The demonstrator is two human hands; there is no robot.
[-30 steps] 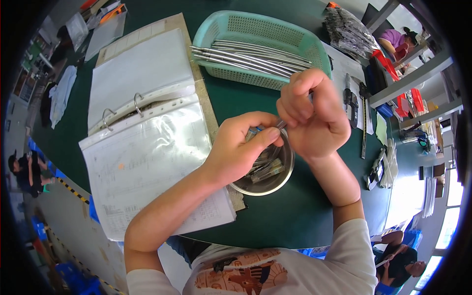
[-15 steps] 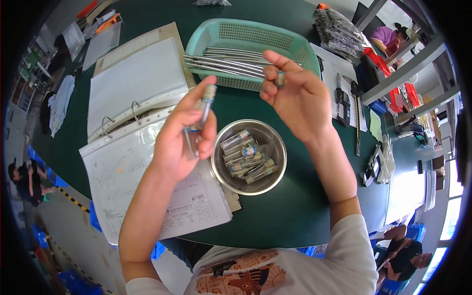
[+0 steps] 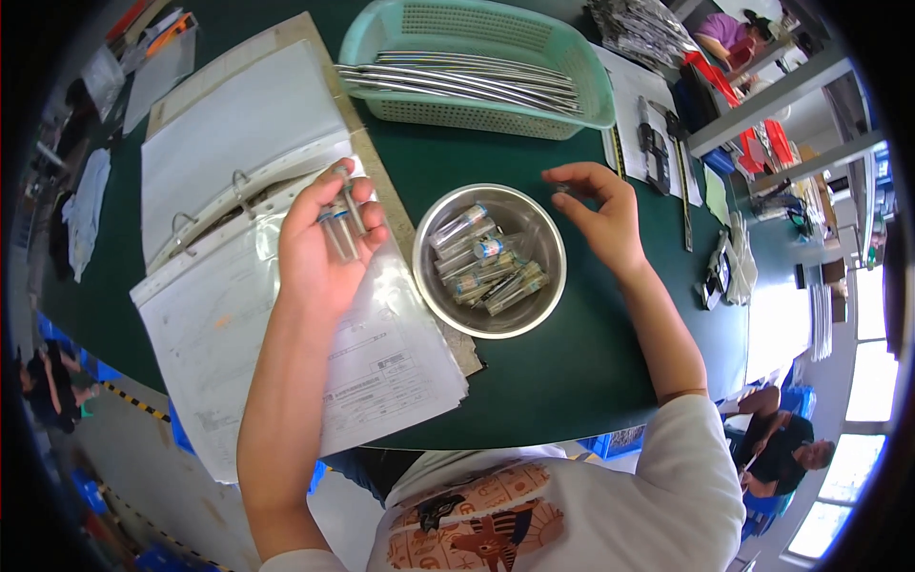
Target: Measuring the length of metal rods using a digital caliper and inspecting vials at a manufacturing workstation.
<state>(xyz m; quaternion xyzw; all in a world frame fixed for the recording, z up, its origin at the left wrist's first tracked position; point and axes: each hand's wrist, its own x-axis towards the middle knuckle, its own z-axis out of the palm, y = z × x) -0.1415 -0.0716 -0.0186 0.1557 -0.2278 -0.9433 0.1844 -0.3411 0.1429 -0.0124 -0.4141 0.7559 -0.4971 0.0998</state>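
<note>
My left hand [image 3: 315, 253], palm up over the binder, is closed around clear glass tubes [image 3: 340, 235] with pale bands. At least two show; fingers cover their upper parts. To the right of the steel bowl [image 3: 540, 225], my right hand [image 3: 612, 217] is in the air with thumb and forefinger curled together. A small, dark-looking thing shows at those fingertips, too small to name. Inside the bowl lie several clear tubes [image 3: 467, 226] with blue-and-white bands, piled at different angles; some seem to have thin pieces inside.
Behind the bowl, a green plastic basket [image 3: 596, 100] holds several thin metal rods [image 3: 477, 81]. An open ring binder [image 3: 238, 105] with sheets in sleeves lies at left. Calipers [image 3: 652, 143], gloves [image 3: 742, 262] and a metal shelf frame [image 3: 762, 100] are at right. Other people sit farther off.
My right hand has come down from the basket to beside the bowl; the capped end it held no longer shows. My left hand has tilted its tubes and shifted left. The view has shifted too.
</note>
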